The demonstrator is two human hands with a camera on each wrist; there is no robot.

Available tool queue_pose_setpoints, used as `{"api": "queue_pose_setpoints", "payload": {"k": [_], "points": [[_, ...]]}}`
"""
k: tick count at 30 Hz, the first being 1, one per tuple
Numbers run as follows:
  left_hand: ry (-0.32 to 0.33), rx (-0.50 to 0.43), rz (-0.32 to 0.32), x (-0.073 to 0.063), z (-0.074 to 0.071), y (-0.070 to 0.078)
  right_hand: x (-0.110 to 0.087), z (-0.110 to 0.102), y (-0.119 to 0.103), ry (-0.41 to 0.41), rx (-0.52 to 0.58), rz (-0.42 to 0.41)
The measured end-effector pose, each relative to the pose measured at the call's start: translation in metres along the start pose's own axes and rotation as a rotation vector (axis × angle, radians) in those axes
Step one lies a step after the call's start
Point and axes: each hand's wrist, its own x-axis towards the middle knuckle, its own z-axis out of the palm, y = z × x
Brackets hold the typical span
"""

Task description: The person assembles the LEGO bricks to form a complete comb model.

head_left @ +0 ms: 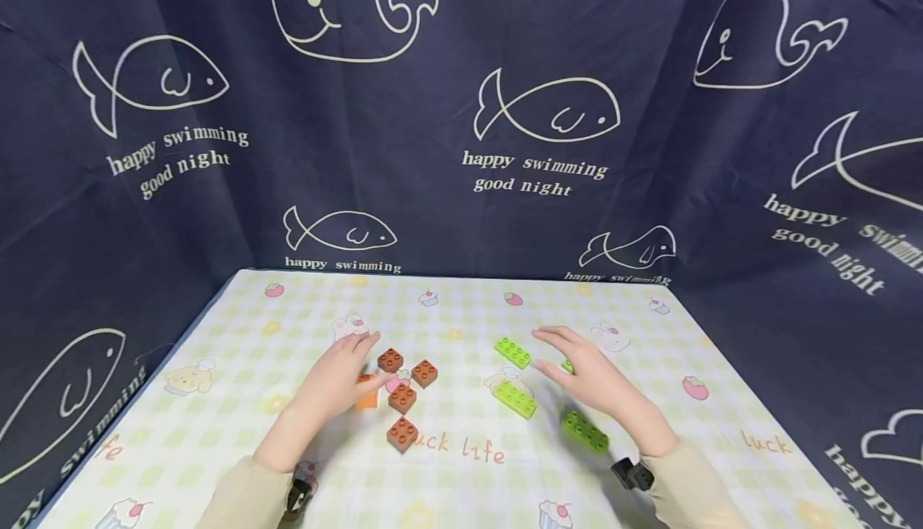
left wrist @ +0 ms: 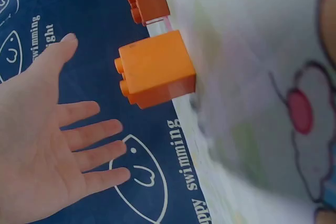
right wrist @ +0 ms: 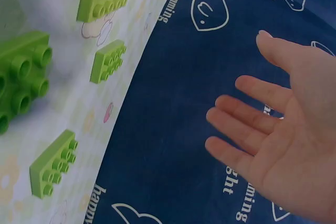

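My left hand (head_left: 335,377) hovers with loosely extended fingers over the left of the table, holding nothing. Beneath its thumb side an orange building brick (head_left: 367,397) is partly hidden in the head view; the left wrist view shows the orange brick (left wrist: 157,66) apart from the palm. Several reddish-brown bricks (head_left: 402,434) lie just right of that hand. On the other side, my right hand (head_left: 587,373) is likewise empty, fingers extended. Two light green bricks (head_left: 513,352) sit left of it, a darker green brick (head_left: 586,431) lies below it, and another green brick (head_left: 567,366) is mostly covered by it.
A pale checked cloth (head_left: 454,489) with printed cartoons covers the table. Dark blue curtains (head_left: 433,136) with white fish drawings hang behind it and along both sides. Black wrist cameras (head_left: 633,474) show at the sleeves.
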Motion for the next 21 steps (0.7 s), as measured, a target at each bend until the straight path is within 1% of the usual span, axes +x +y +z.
{"api": "queue_pose_setpoints", "payload": {"k": [5,8,11,15,21], "points": [[-0.068,-0.02,-0.045,-0.003,0.003,-0.007,0.006,0.004,-0.006,0.032,-0.009,-0.054],[-0.097,-0.024,-0.075,-0.009,0.002,-0.013,0.012,0.011,-0.015,0.017,-0.01,-0.095],[-0.127,-0.032,-0.102,-0.015,-0.001,-0.017,0.019,0.019,-0.024,-0.019,0.001,-0.133],[-0.167,-0.059,-0.093,-0.017,-0.002,-0.017,0.023,0.028,-0.035,-0.061,0.007,-0.148],[-0.196,-0.096,-0.058,-0.009,0.004,-0.012,0.025,0.044,-0.043,-0.1,0.019,-0.154]]}}
